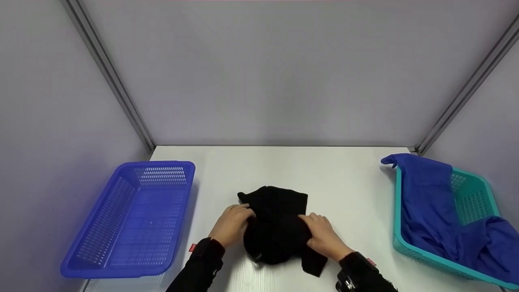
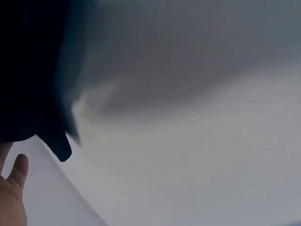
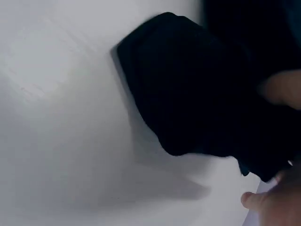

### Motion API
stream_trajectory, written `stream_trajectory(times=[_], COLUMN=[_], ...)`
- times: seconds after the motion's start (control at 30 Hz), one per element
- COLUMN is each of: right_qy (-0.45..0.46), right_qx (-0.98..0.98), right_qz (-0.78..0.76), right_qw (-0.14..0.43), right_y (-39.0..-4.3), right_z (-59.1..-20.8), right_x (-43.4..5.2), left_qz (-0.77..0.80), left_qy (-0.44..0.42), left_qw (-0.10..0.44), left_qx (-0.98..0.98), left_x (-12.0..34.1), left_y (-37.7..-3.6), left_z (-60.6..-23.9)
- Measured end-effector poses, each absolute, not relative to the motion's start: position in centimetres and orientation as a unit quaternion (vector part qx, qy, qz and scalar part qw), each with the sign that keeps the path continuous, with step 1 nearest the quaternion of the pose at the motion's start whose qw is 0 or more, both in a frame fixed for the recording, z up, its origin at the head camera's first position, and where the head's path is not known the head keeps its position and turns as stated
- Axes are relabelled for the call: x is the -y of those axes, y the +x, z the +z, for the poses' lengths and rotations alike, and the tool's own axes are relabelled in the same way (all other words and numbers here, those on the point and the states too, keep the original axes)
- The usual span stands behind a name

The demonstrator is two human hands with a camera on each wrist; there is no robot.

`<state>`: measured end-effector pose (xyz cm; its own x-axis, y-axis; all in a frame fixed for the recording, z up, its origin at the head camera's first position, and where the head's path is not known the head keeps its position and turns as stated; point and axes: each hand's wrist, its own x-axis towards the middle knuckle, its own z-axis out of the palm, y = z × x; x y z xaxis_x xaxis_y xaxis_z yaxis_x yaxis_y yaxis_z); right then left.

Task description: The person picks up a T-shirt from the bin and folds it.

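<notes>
Before you lies the white table (image 1: 357, 182), with a blue basket (image 1: 134, 219) at your left and a teal basket (image 1: 470, 202) at your right, a blue cloth (image 1: 425, 202) draped over the teal one. At the table's near middle sits the bunched black garment (image 1: 275, 227). Your left hand (image 1: 231, 225) and right hand (image 1: 324, 237) each grasp it with curled fingers, one on either side.

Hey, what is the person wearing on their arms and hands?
Both hands are bare. The left hand and right hand come out of black long sleeves. A black strapped device sits at the right wrist, and a small red tag shows beside each cuff.
</notes>
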<state>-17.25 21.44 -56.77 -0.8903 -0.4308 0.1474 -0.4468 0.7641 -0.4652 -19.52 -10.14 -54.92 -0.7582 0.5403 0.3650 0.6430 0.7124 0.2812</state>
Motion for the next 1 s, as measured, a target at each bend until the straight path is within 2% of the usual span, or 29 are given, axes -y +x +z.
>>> stream_trajectory(times=[0.17,0.3,0.5,0.6,0.8,1.0], right_qy=[0.176,0.120,0.082,0.082,0.103,0.154], right_qx=[0.934,0.931,0.914,0.878,0.768,0.653], right_qz=[0.296,0.327,0.374,0.461,0.631,0.737], right_qw=[0.092,0.112,0.134,0.101,-0.033,-0.086], right_y=[-17.6,-17.7,-17.8,-17.6,-16.8,-15.9], right_z=[-56.2,-55.0,-53.1,-51.9,-49.4,-47.3], right_x=[-22.7,-23.8,-24.9,-25.0,-24.5,-24.0], left_qz=[-0.320,-0.403,-0.482,-0.504,-0.531,-0.544], left_qy=[-0.232,-0.167,-0.132,-0.143,-0.167,-0.149], left_qw=[0.143,0.143,0.174,0.204,0.251,0.293], left_qx=[0.907,0.888,0.848,0.827,0.792,0.772], left_x=[10.5,10.8,10.8,10.7,10.7,10.4], left_y=[-20.3,-21.0,-21.9,-22.2,-23.2,-23.2], left_z=[-53.6,-52.1,-49.1,-47.3,-43.7,-40.2])
